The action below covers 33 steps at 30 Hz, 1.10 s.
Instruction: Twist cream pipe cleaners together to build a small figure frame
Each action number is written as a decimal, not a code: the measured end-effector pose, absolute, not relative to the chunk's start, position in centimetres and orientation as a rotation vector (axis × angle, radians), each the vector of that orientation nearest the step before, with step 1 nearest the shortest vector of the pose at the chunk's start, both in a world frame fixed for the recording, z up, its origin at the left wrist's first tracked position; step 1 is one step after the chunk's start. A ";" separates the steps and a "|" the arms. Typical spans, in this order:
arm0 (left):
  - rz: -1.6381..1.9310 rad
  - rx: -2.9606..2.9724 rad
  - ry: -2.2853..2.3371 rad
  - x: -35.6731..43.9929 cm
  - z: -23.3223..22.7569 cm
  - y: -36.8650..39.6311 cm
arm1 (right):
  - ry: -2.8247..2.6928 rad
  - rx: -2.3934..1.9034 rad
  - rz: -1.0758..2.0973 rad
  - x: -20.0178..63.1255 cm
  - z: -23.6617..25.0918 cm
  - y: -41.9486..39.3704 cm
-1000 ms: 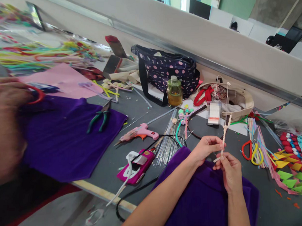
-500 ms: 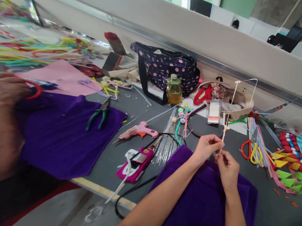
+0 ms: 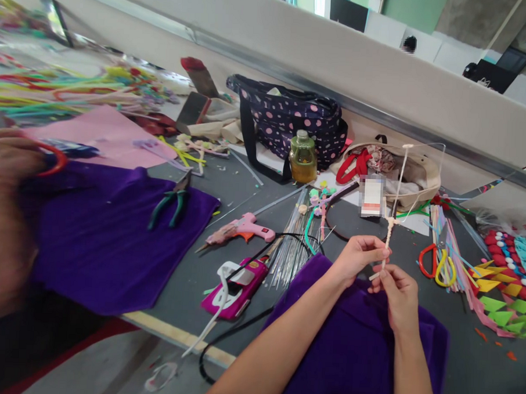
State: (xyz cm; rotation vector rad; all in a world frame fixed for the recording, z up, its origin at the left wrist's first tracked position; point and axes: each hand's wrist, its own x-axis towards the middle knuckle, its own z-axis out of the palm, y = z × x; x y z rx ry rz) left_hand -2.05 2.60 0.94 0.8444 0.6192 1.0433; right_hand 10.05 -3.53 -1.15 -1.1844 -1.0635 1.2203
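Lowered stem (image 3: 388, 240) between both hands' fingertips (image 3: 379, 274)

A dark grey table (image 3: 227, 218) is covered with craft materials. Two purple cloths (image 3: 113, 243) (image 3: 361, 352) are spread on it, green-handled pliers (image 3: 169, 201) resting on the left one. A pink glue gun (image 3: 244, 228), thin wire rods (image 3: 289, 244), red-and-yellow scissors (image 3: 436, 265), a polka-dot bag (image 3: 292, 120) and a yellowish bottle (image 3: 303, 158) are also laid there.

one head-worn view only, looking forward and down from above the near edge of a grey worktable (image 3: 246, 184), tilted so the back wall slants across the top; hands close below centre, bags and craft clutter farther off.
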 end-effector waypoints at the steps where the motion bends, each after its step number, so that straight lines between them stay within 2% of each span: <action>1: 1.056 0.840 0.624 -1.9 1.0 2.6 | -1.099 -1.209 1.173 10.1 -1.1 -3.5; 12: 1.151 0.900 0.759 -1.2 0.9 2.2 | -1.370 -1.416 0.790 10.0 -1.9 -3.6; 19: 0.975 0.924 0.572 -2.2 1.1 2.5 | -1.070 -1.153 1.250 10.1 -1.3 -3.5; 22: 0.967 0.897 0.542 -2.2 0.9 2.6 | -1.004 -1.102 1.327 10.1 -1.4 -3.5; 33: 1.109 0.899 0.701 -1.3 0.6 2.2 | -1.378 -1.387 0.843 10.3 -2.1 -3.5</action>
